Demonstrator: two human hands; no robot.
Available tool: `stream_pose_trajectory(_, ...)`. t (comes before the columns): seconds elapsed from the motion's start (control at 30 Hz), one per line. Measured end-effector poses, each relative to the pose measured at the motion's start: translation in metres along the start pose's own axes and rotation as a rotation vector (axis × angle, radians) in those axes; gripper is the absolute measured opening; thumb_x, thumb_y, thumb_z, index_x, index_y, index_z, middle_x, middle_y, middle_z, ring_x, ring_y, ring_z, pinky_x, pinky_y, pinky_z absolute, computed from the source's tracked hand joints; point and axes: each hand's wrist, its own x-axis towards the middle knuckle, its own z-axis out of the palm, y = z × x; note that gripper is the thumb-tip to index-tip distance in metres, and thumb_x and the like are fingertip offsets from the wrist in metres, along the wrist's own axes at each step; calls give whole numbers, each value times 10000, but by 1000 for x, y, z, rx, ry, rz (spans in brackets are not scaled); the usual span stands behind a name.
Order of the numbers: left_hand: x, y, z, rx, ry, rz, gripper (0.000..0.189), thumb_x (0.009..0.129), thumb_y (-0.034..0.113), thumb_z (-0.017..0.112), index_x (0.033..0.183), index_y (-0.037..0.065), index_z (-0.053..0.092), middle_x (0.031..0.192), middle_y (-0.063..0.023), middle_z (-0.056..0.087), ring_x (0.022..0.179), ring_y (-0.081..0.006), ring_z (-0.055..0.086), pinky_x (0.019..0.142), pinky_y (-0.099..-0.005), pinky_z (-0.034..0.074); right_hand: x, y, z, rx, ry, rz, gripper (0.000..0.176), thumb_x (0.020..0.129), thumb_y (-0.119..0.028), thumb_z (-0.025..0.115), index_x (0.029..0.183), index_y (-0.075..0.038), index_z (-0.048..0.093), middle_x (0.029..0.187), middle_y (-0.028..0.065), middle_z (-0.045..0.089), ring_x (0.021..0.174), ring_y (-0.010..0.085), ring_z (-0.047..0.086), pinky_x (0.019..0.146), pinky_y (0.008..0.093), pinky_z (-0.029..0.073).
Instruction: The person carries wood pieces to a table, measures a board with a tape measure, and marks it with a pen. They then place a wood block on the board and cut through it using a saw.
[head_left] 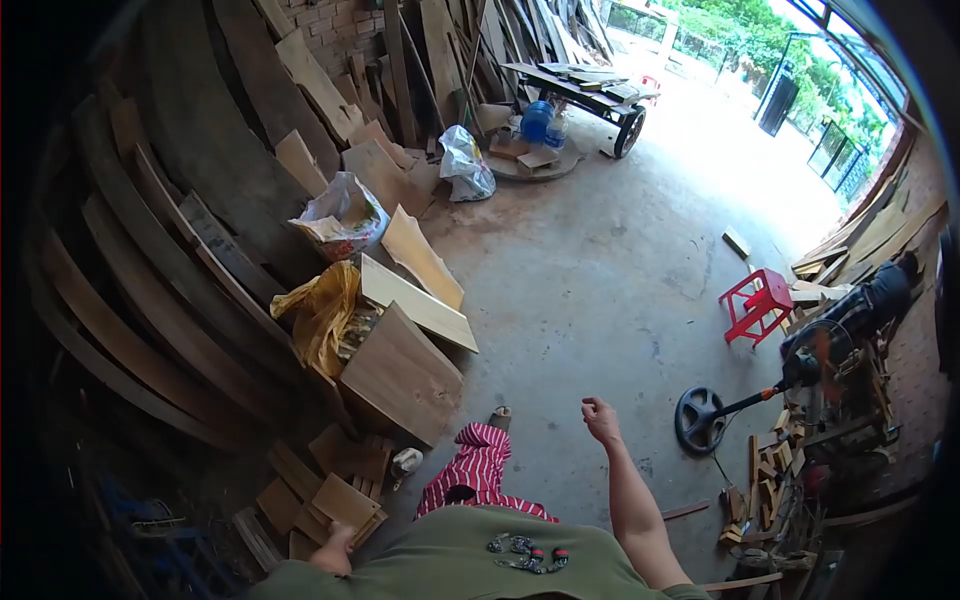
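Note:
My right hand (601, 419) is held out in front over the concrete floor, its fingers curled together with nothing visible in them. Low on the left, my left hand (340, 540) is beside a stack of short wooden boards (343, 497) and overlaps their near edge; its fingers are mostly hidden. One foot in a sandal (501, 416) is forward, below a red-and-white striped trouser leg (478, 465). A whitish object (406, 462) lies on the floor between that leg and the boards.
Plywood panels (403, 375) and a yellow plastic bag (322, 310) stand at left, with tall planks (215, 130) behind. On the right are a red stool (757, 305), a standing fan (745, 400) and wood offcuts (770, 470). A loaded cart (585, 90) stands ahead.

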Motion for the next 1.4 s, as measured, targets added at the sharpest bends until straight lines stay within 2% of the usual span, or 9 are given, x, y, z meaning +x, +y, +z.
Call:
stream_pose_trajectory(0.13,65,202,100,-59,-224,-30,389,873,184,628,1207,68,465,867,-105,583,619,-221,566,519,-409,474,129,-38,-27,194,-67,134,341,909,-253,576,1192,-72,635,908,104,720,779,193,715,725,319,542)
stream_pose_trajectory(0.53,-200,1004,388,194,-426,1433,594,884,328,629,1405,126,431,1104,-134,670,950,-268,678,855,-382,518,242,189,-58,-42,-487,905,364,808,-272,665,1126,-102,712,991,101,735,865,214,708,819,369,557)
stream_pose_trajectory(0.7,-151,1108,432,384,-413,1204,635,855,338,656,1407,121,427,1074,-160,685,996,-317,663,885,-412,501,467,293,-34,41,-408,243,381,792,-274,675,1139,-122,713,1025,109,731,907,235,703,859,377,546)
stream_pose_trajectory(0.73,-113,1111,438,452,-412,1107,641,848,333,662,1406,121,428,1067,-166,688,1012,-321,657,894,-418,495,562,183,-109,56,-583,957,374,801,-265,662,1143,-121,710,1050,110,725,953,251,688,901,388,526)
stream_pose_trajectory(0.87,-3,1107,438,397,-136,697,617,813,272,688,1365,89,480,1088,-171,672,942,-295,663,822,-401,522,877,41,-214,-74,-239,393,354,831,-319,589,1113,-140,703,1101,169,687,1060,364,635,918,432,506)
stream_pose_trajectory(0.9,-20,1113,427,208,-174,406,555,833,260,681,1338,109,507,1023,-143,656,770,-242,652,626,-387,532,948,28,-220,-94,-60,183,336,872,-279,580,1093,-50,687,849,125,726,722,205,717,728,328,550)
stream_pose_trajectory(1.07,21,1175,467,53,-172,-238,127,934,204,532,1007,103,506,734,-58,432,581,-203,473,481,-389,414,1200,-104,-285,90,27,-19,320,929,-262,564,1170,-65,637,908,122,715,794,186,701,740,315,534)
stream_pose_trajectory(1.33,-105,1685,638,196,-309,584,540,861,195,619,1374,99,477,886,-81,643,626,-149,591,490,-326,452,1353,-80,-347,49,-129,80,286,907,-221,614,1134,-54,664,956,153,707,873,262,694,792,361,541)
stream_pose_trajectory(1.4,-152,1819,702,103,-364,886,507,858,222,654,1338,112,531,885,-64,670,754,-145,641,713,-314,509,1395,-38,-375,90,-88,247,277,917,-213,602,1130,-51,674,924,117,711,826,194,686,748,329,541)
